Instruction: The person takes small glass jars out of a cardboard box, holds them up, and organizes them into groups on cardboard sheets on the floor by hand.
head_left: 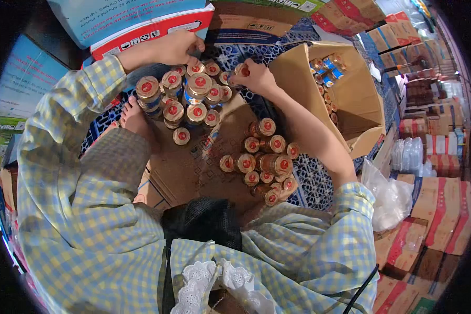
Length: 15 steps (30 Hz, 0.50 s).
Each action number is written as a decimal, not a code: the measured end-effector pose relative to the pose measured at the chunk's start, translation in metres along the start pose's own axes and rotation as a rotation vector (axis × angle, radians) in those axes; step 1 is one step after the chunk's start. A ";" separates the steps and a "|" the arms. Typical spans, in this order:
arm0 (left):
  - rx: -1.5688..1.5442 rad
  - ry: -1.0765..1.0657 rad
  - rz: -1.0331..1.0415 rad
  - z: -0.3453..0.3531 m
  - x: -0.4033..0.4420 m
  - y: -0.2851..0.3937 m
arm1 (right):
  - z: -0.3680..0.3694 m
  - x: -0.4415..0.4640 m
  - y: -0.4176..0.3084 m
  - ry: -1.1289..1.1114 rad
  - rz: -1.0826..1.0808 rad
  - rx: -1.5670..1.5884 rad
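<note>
Seated person at work among lidded jars, viewed from the head. The left hand (184, 48), at the far edge of the left group (195, 113), is narrow, its fingers curled downward just above the nearest lids; whether it touches or holds one cannot be told. The right hand (258, 77) is closed around a jar (242, 70), its fingers about the gold lid with a round red mark; this jar lies just beside the right-hand edge of the same group.

The left group consists of jars with similar lids, mostly upright and close together, some standing higher than others. The right group (246, 163), nearer the body and below the right forearm, is likewise at several levels. Between the two groups lies a flat brown cardboard (180, 170), with blue patterned flooring (316, 183) visible beyond its edge. To the right of the right forearm, an open box (358, 99) contains further jars (329, 73), some of them with blue on their sides.

A bare foot (134, 116) rests just beside the left group. Beyond the left hand stands a blue, white and red carton (118, 21). At the right, a whitish plastic bag (387, 196) lies near stacked cartons (439, 209). Both sleeves (73, 94) are checked in blue and yellow, and a black mesh item (201, 222) occupies the lap
</note>
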<state>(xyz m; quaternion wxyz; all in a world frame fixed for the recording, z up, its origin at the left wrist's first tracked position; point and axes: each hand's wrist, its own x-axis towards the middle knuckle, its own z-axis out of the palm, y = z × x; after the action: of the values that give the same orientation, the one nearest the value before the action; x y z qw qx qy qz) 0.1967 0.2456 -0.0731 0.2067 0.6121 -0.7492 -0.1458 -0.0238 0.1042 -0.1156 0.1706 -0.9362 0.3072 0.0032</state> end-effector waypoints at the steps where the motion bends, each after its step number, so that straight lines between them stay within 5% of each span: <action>1: 0.008 0.005 -0.001 0.001 0.001 0.000 | 0.004 0.006 0.006 -0.014 -0.010 0.044; 15: 0.083 -0.041 0.035 0.014 0.002 0.006 | 0.040 0.038 0.014 -0.092 -0.197 0.093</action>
<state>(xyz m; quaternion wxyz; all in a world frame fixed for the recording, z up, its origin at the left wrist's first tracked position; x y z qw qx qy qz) 0.1842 0.2439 -0.0827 0.1683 0.6037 -0.7694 -0.1235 0.0027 0.0850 -0.1615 0.2273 -0.9518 0.2054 0.0152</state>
